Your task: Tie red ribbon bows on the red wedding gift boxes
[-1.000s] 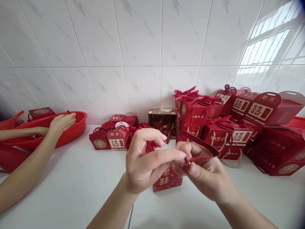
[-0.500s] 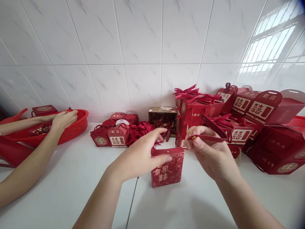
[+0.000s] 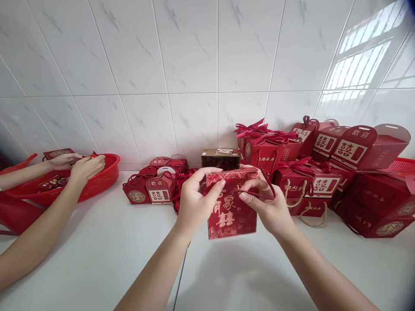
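My left hand grips a red gift box by its upper left side, thumb on the front and fingers behind. The box is upright above the table, with pale Chinese characters and a floral pattern. Between the thumb and fingers of my right hand is a dark red strap, bent in a loop. A small gold fastener pokes out from the fingertips, in front of the box's upper right part. Whether it touches the box I cannot tell.
Red gift boxes are stacked at the right, with more small boxes at centre left. Behind my hands stands an open brown carton. At the left, another person's hands work over a red plastic basin.
My left hand has taken hold of the gift box and lifted it off the table. My right hand has brought the strap leftward to the front of the box.
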{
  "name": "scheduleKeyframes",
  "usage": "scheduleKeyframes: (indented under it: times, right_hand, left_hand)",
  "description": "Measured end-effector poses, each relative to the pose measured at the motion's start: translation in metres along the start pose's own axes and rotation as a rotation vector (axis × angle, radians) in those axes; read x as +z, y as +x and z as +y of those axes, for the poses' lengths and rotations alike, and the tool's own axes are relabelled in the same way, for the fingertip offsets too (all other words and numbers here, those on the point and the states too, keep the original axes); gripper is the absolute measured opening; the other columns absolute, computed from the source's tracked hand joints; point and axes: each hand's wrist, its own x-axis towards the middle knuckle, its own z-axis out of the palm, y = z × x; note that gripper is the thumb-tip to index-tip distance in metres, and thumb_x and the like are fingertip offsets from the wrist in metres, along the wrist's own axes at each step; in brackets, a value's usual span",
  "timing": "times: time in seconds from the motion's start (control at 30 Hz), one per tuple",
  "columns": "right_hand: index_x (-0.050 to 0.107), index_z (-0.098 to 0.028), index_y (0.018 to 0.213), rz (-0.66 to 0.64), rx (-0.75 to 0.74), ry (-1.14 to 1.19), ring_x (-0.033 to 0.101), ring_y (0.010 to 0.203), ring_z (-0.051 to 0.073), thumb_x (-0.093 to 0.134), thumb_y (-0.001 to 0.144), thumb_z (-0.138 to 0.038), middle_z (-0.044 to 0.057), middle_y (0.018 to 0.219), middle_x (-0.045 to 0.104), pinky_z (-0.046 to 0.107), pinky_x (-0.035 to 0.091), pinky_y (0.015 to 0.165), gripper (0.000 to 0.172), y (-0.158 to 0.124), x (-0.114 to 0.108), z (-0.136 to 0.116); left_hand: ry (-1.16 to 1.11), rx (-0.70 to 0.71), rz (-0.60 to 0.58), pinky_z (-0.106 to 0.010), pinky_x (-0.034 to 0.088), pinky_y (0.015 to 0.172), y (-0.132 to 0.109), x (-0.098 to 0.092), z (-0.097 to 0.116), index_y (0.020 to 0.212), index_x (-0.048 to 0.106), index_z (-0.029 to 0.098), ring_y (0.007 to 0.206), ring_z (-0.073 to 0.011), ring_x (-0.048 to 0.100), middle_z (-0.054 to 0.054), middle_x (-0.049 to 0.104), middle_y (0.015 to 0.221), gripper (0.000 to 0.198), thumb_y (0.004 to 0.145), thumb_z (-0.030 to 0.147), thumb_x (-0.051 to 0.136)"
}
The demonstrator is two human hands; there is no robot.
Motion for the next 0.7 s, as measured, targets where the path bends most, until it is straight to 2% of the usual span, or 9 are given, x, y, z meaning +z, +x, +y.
scheduleKeyframes:
  times: [0.07,0.17,0.27,0.33,0.53,0.63,0.7]
  right_hand:
    - [0.066,-0.022,0.079,0.044,-0.055,-0.072,0.051,0.12,0.027,0.073,0.076,-0.034,0.006,0.129,0.054,0.043,0.039,0.103,0.014,-0.004,0.004,-0.005]
    - [0.065,-0.021,0.08,0.096,-0.118,-0.179,0.049,0.121,0.027,0.072,0.077,-0.033,0.007,0.132,0.05,0.044,0.036,0.104,0.014,-0.009,0.008,-0.011]
    - [0.065,-0.021,0.08,0.126,-0.119,-0.211,0.055,0.111,0.025,0.071,0.078,-0.033,0.007,0.131,0.049,0.044,0.036,0.103,0.013,-0.011,0.01,-0.014]
    - [0.064,-0.021,0.081,0.146,-0.107,-0.215,0.056,0.107,0.024,0.07,0.079,-0.034,0.006,0.129,0.051,0.044,0.038,0.101,0.014,-0.011,0.01,-0.015]
    - [0.068,-0.023,0.08,0.186,-0.102,-0.245,0.058,0.102,0.022,0.071,0.079,-0.032,0.005,0.126,0.05,0.041,0.045,0.092,0.01,-0.011,0.009,-0.016]
    - [0.067,-0.024,0.081,0.216,-0.213,-0.256,0.056,0.105,0.021,0.071,0.079,-0.026,0.005,0.119,0.051,0.04,0.045,0.094,0.006,-0.011,0.01,-0.015]
    - [0.062,-0.026,0.092,0.277,-0.294,-0.201,0.054,0.109,0.021,0.073,0.077,-0.022,0.005,0.117,0.052,0.039,0.046,0.093,0.019,-0.011,0.011,-0.014]
  left_hand:
    - [0.009,0.025,0.055,-0.032,0.051,0.082,-0.003,0.006,0.001,0.094,0.062,0.02,0.092,-0.0209,0.064,-0.005,0.067,0.098,0.017,0.081,0.032,0.064]
    - [-0.048,0.104,0.041,-0.036,0.046,0.094,-0.007,0.011,0.001,0.092,0.058,0.02,0.109,-0.0223,0.058,-0.007,0.062,0.115,0.013,0.085,0.029,0.061]
    - [-0.098,0.097,-0.009,-0.035,0.048,0.087,-0.011,0.013,0.001,0.094,0.054,0.021,0.095,-0.0202,0.062,-0.006,0.066,0.099,0.012,0.088,0.031,0.058]
    - [-0.057,0.118,0.015,-0.032,0.049,0.08,-0.013,0.014,0.002,0.093,0.053,0.021,0.084,-0.0179,0.062,-0.003,0.064,0.087,0.012,0.088,0.031,0.057]
    - [0.0,0.294,-0.016,-0.025,0.048,0.07,-0.014,0.016,0.0,0.091,0.052,0.02,0.076,-0.013,0.061,0.0,0.063,0.084,0.004,0.089,0.023,0.055]
    - [0.021,0.372,-0.021,-0.024,0.049,0.07,-0.015,0.017,-0.002,0.093,0.052,0.021,0.077,-0.013,0.062,0.0,0.064,0.084,0.005,0.089,0.019,0.055]
    - [0.012,0.424,-0.023,-0.024,0.049,0.071,-0.017,0.019,-0.004,0.095,0.053,0.02,0.078,-0.0126,0.063,-0.001,0.065,0.085,0.007,0.089,0.016,0.054]
